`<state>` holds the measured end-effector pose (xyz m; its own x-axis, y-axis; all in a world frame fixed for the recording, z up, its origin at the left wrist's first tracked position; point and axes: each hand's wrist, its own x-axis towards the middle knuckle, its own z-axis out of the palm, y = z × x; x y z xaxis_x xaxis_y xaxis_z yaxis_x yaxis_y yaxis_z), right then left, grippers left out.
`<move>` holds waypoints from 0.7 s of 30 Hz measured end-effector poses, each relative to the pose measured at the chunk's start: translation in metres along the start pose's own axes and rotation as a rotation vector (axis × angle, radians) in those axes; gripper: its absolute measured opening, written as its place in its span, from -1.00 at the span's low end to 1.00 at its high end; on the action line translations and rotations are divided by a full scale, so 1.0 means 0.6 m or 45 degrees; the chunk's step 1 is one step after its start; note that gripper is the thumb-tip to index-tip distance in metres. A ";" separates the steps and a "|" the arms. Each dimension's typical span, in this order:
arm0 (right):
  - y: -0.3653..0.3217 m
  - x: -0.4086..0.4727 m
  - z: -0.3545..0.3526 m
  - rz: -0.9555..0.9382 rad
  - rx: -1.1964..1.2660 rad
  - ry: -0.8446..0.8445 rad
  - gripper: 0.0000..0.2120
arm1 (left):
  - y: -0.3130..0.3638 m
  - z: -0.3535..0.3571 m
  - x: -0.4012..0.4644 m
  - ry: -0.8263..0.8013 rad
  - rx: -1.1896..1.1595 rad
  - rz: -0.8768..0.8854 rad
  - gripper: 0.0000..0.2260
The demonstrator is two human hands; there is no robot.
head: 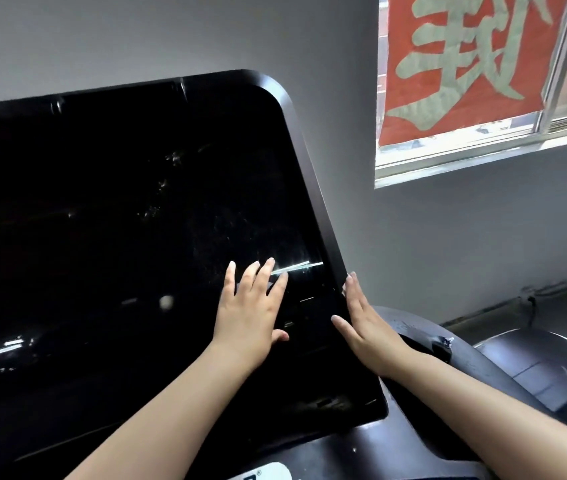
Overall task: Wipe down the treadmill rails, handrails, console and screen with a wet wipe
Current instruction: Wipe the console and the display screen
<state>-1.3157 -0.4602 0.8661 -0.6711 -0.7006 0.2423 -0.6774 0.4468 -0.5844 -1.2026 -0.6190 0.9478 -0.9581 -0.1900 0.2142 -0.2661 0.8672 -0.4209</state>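
- Left hand (pixel 252 308): fingers straight and spread, flat on the dark treadmill screen (pixel 119 237);
- Right hand (pixel 367 322): fingers straight, together, against the screen's right edge; holds nothing.

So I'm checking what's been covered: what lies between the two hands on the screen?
In the head view, only a bare strip of dark screen near its right edge separates the left hand from the right hand; no wipe shows.

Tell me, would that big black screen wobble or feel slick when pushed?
Probably slick: the screen is glossy and mirrors light streaks. It likely stays steady, since the right hand rests flat against its edge while the left hand presses flat on the glass. Possibly fragile under hard pressure.
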 end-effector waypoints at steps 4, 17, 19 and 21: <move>0.004 -0.022 0.025 -0.003 -0.012 0.032 -0.28 | 0.002 -0.001 0.001 -0.003 0.004 -0.007 -0.19; -0.001 -0.031 0.049 0.015 -0.178 0.097 -0.25 | 0.004 0.007 -0.001 0.037 0.024 -0.009 -0.18; 0.008 -0.063 0.077 -0.092 -0.348 0.175 -0.24 | 0.004 0.009 0.000 0.033 0.019 -0.010 -0.18; 0.015 -0.101 0.098 -0.208 -0.540 0.134 -0.30 | 0.003 0.010 0.001 0.039 0.016 -0.007 -0.18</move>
<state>-1.2637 -0.4464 0.8008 -0.5576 -0.7302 0.3949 -0.8253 0.5388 -0.1691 -1.2042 -0.6200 0.9418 -0.9529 -0.1805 0.2437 -0.2731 0.8601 -0.4308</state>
